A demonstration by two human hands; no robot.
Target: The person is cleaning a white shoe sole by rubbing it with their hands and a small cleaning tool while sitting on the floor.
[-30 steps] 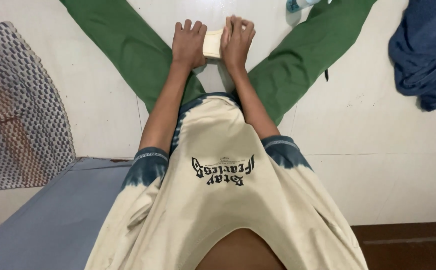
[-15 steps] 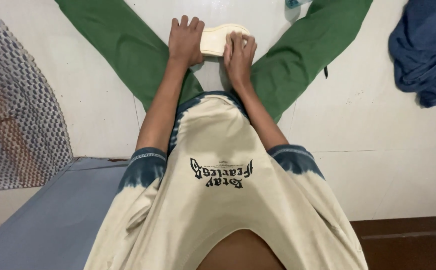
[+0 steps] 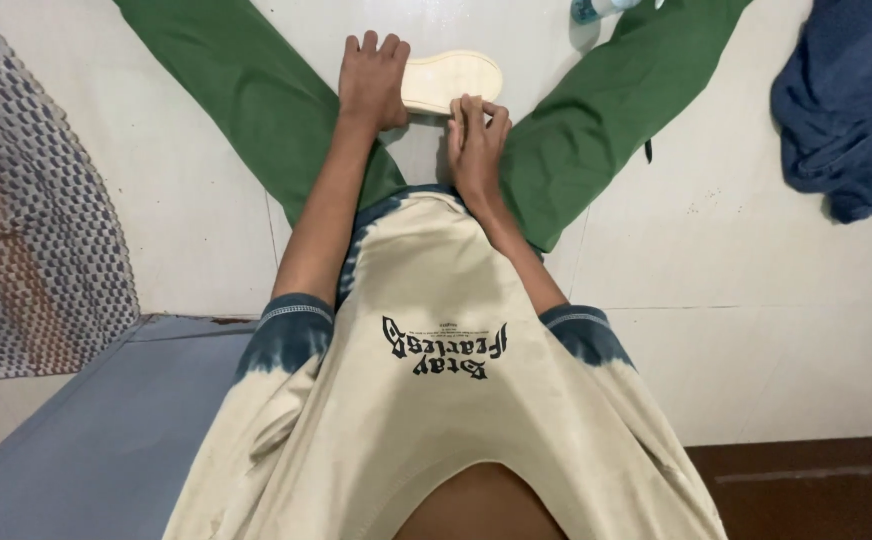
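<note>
Both arms reach straight out from the body toward the far side, bare from the short sleeves down, elbows nearly straight. Left hand [image 3: 374, 80] lies farther out, left of centre, palm down, back of hand up, fingers together and curled slightly over at the far end, wrist in line with forearm. Right hand [image 3: 476, 150] sits nearer and just to the right, fingers [image 3: 471, 112] bunched and pointing far, tips pressed down, knuckles raised, thumb side tucked toward the left hand. The two hands are close, not touching. Legs spread wide left and right.
</note>
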